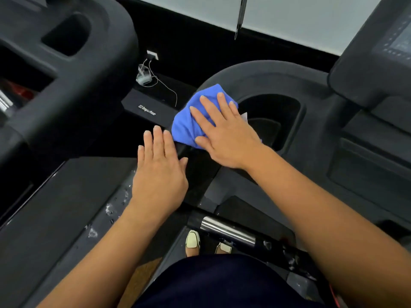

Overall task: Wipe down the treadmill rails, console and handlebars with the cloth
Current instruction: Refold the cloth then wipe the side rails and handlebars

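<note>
Blue cloth [185, 125] lies bunched on the curved left rim of the treadmill console [278, 74], hanging over its outer edge. My right hand [224, 136] presses it down, fingers straight, none curled round it. My left hand [158, 172] is flat and open just beside the cloth, holding nothing. Right of the cloth is the cup-holder recess [275, 121], dark inside, with a small white scrap [244, 116] at its lip. Left of the rim, a gap separates the console from the neighbouring machine [66, 85].
</note>
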